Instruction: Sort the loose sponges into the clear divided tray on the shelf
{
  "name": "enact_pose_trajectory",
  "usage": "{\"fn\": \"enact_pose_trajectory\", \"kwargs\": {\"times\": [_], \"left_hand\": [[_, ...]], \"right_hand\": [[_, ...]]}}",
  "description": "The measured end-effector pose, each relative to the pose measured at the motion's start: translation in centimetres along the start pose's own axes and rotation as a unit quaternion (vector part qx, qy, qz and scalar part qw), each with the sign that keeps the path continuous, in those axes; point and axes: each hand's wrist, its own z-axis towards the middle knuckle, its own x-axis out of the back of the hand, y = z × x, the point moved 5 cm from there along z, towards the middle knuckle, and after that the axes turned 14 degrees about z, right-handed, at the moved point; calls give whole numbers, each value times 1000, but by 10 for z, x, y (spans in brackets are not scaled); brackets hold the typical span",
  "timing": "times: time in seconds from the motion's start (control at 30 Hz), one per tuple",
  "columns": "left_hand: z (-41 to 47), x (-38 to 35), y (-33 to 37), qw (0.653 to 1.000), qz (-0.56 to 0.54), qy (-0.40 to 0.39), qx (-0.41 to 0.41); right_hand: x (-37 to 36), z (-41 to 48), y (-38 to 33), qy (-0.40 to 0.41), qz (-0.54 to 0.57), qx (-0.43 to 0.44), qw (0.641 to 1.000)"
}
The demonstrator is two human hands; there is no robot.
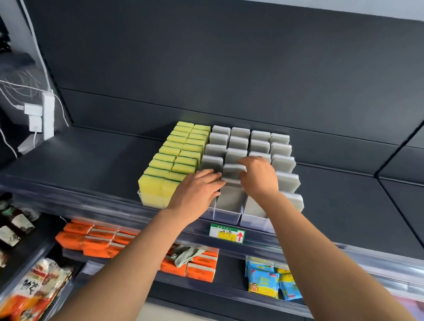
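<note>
Forearms [127, 254] stretched to the clear divided tray [227, 214]. Left hand [197, 191] lay flat, fingers straight, at nine o'clock of right hand [259, 177], which pinched a grey sponge [232, 171]. Lanes nearly full, sorting seemingly almost finished.

Dark shelf [83, 163] with clear divided tray [227, 214] at its front edge.

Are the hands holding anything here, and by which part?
The right hand grips a grey sponge by its top edge, in the tray. The left hand rests flat, fingers straight, holding nothing.
</note>
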Motion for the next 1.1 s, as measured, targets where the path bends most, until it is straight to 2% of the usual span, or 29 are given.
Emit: {"fn": "enact_pose_trajectory", "kwargs": {"times": [0.1,0.27,0.73,0.97,1.1], "left_hand": [[1,-1,-4,999,-1,48,-17],[1,-6,-7,995,-22,89,-32],[-2,-4,-7,995,-17,98,-29],[-2,-2,-6,997,-18,72,-6],[-3,5,-6,996,-19,86,5]], "right_hand": [[-7,10,2,-21,-12,-33,999],[-14,25,5,-27,-37,-24,999],[-20,22,11,-14,22,-12,1000],[-11,15,11,-5,65,-16,998],[5,7,9,40,90,-6,995]]}}
